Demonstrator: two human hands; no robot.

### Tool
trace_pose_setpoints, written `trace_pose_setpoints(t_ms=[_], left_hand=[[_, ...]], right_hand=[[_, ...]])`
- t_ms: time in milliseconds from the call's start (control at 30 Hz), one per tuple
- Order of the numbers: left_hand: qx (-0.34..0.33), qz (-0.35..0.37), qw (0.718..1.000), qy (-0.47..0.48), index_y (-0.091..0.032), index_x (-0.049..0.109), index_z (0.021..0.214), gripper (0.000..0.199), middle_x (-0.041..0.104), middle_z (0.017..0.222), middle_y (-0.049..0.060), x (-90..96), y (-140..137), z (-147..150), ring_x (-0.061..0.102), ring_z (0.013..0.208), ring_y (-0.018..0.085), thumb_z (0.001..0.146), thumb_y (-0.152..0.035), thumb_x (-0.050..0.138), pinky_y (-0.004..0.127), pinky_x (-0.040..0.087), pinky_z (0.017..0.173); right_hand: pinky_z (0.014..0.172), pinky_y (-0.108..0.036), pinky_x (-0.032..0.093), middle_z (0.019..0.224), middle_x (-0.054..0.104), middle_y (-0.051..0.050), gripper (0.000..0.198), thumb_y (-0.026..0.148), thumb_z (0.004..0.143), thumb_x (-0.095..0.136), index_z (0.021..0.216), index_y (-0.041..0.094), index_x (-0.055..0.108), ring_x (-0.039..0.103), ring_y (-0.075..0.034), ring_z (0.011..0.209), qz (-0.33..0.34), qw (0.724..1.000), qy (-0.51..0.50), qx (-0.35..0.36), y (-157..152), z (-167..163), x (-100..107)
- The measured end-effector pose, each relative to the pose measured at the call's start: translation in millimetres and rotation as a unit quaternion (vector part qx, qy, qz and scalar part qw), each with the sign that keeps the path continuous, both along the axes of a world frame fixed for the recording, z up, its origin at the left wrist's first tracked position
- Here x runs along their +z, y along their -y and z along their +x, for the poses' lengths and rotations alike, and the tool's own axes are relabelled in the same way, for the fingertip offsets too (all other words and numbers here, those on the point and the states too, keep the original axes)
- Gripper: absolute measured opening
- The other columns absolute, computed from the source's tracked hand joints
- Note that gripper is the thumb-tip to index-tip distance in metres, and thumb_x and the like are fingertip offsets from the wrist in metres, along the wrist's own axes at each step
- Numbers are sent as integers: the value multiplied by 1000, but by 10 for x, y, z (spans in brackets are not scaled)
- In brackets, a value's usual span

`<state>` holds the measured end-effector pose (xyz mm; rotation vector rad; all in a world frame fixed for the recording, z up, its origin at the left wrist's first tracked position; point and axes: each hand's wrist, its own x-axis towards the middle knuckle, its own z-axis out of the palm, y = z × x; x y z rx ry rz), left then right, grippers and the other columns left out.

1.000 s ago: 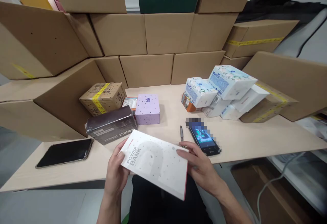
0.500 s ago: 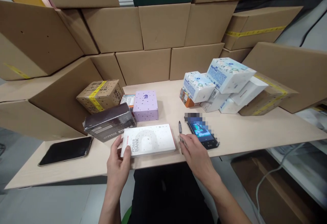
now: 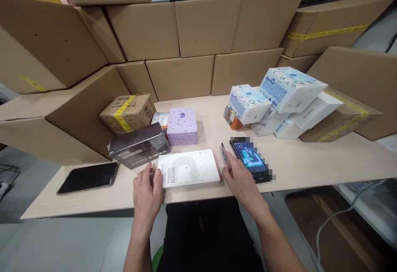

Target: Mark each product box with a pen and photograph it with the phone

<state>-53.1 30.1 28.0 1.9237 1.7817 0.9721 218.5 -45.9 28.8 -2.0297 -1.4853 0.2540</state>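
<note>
At the table's front edge lies a flat white power bank box [image 3: 190, 167] with dots on its lid and a red right end. My left hand [image 3: 147, 183] is open beside its left end, fingers resting on the table and thumb close to the box. Between this box and a lit phone [image 3: 251, 160], my right hand [image 3: 237, 176] is closed around a slim grey pen-like tool [image 3: 223, 154]. Its dark tip points away from me and is raised off the table; its exact kind is too small to tell.
A dark wrapped box [image 3: 139, 145], a purple box [image 3: 182, 127] and a taped carton [image 3: 127, 114] stand behind, to the left. A second phone [image 3: 88, 177] lies far left. Tissue packs [image 3: 288, 90] are stacked right. Cardboard boxes [image 3: 181, 77] wall the back.
My left hand has let go of the power bank box and rests beside it. My right hand has picked the slim tool up from the table. The view has shifted slightly.
</note>
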Motion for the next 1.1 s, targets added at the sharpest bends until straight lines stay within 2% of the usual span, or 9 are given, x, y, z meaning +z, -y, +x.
trace_pose_setpoints(t_ms=[133,200,333,533,667,800,933,1033,1100], left_hand=[[-32,-17,998,-53,-16,63,128,58,61,118,16,13,-43,-29,49,114,34,98,-54,31,53,38,101],[-52,-14,996,-64,-17,65,125,57,61,114,15,31,-43,-24,49,112,33,100,-51,27,52,37,101],[-64,-17,995,-73,-20,71,112,56,61,109,14,64,-24,-4,50,106,32,100,-51,25,51,39,96],[-105,-34,994,-24,-27,60,130,46,62,113,10,102,59,61,51,107,30,100,-48,32,50,40,98],[-111,-14,992,62,-30,42,147,50,59,128,10,114,108,131,47,122,29,99,-46,41,48,43,100],[-86,-10,987,136,-28,45,145,55,55,127,12,33,99,192,51,121,28,93,-46,53,43,52,93],[-72,-4,980,186,-28,42,147,63,51,137,13,-82,65,236,56,118,25,89,-45,61,41,53,95],[-79,-6,981,179,-29,42,147,63,51,143,12,-120,54,248,57,122,26,89,-44,62,41,51,99],[-93,3,979,180,-28,44,145,60,53,145,10,-127,53,238,55,127,27,90,-41,61,42,49,104]], right_hand=[[70,-32,52,91,61,-4,38,32,90,49,124,18,56,61,-16,75,58,961,-270,6,49,15,-85],[63,-29,50,85,62,-2,30,34,90,50,114,18,57,59,-15,68,55,941,-333,7,56,-12,-88],[59,-27,47,77,65,-1,28,42,92,52,108,19,58,58,-14,63,26,937,-347,23,38,-100,-8],[80,-34,53,117,70,-9,44,44,89,59,126,21,59,68,-21,91,45,948,-315,13,18,-154,54],[71,-32,55,124,67,-11,50,45,88,60,132,22,57,67,-19,85,97,933,-344,-25,19,-117,13],[55,-26,50,123,65,-13,54,48,87,60,133,21,54,61,-14,71,144,910,-387,-40,30,-108,33],[44,-21,40,98,67,-6,54,50,88,60,132,20,53,44,-7,53,133,887,-439,-50,58,-137,86],[46,-21,38,64,51,6,49,50,92,56,131,20,55,36,-7,48,136,876,-461,-42,79,-144,76],[46,-21,36,58,45,7,46,51,94,53,129,21,56,37,-8,48,147,872,-466,-43,91,-133,46]])
